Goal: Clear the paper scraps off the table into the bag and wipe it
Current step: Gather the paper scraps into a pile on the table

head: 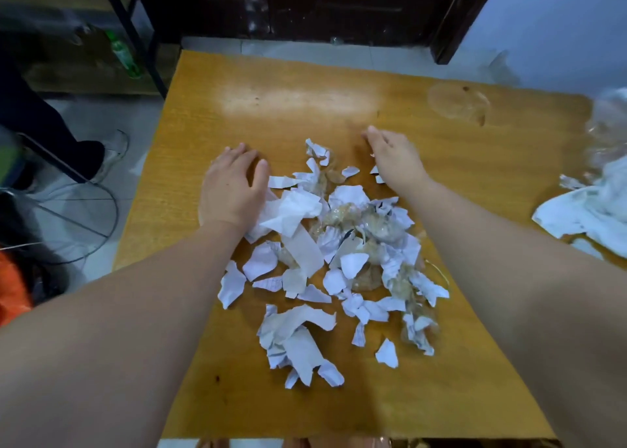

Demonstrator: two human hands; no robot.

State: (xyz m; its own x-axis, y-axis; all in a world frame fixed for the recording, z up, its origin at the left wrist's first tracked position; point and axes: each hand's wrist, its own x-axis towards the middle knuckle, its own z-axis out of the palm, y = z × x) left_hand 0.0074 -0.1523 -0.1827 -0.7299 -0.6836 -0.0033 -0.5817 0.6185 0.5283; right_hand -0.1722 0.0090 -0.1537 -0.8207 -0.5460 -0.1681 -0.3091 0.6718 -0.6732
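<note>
Lying in a loose heap at the middle of the frame, the paper scraps point(325, 264) are spreading over the centre of the wooden table point(278, 108), running from just below the two hands down toward the lower middle of the picture. The pieces are looking white, torn into ragged shapes, some flat, some crumpled, a few showing faint ruled lines or dark marks, and yellowish bits of crinkled clear tape or film point(353, 220) are mixing in among them. A larger white tissue point(291, 211) is sitting at the heap's upper left edge. The left hand point(234, 189) is resting palm down with fingers spread open, touching the tissue and the scraps at the heap's left side and gripping nothing. The right hand point(393, 157) is lying at the heap's upper right with its fingers loosely curved and open, its edge against the table and a couple of small scraps just beside it; it is holding nothing. At the right edge of the frame a clear plastic bag point(607, 132) is lying on the table, with a white cloth point(576, 215) bunched just below it, well apart from the heap.
</note>
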